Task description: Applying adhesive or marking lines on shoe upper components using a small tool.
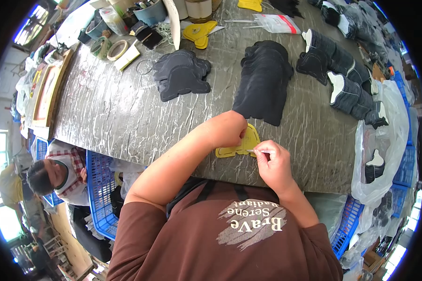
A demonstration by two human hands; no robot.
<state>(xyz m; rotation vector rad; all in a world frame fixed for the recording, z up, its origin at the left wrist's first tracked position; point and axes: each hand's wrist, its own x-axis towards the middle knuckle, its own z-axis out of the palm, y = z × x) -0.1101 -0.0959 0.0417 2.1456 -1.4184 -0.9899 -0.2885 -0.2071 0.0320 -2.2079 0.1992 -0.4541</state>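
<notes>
A yellow template (pixel 251 136) with cut-out slots lies flat on the table in front of me. My left hand (pixel 227 130) is curled down over its upper left part, the fingertips mostly hidden behind the knuckles. Between thumb and fingers, my right hand (pixel 274 166) pinches a thin pale pen-like stick (pixel 266 151), its tip at the template's right edge. Just beyond my left hand is a long fanned stack of black shaped pieces (pixel 265 77). Farther left lies a smaller pile of black cut pieces (pixel 183 77) with pale marked lines.
More yellow templates (pixel 200 33) lie at the back, beside tape rolls (pixel 117 49) and a bucket (pixel 151 13). Bundled dark pieces with white edges (pixel 344 89) line the right side. Blue crates (pixel 101 192) flank the table. Another person (pixel 63 173) sits at the left.
</notes>
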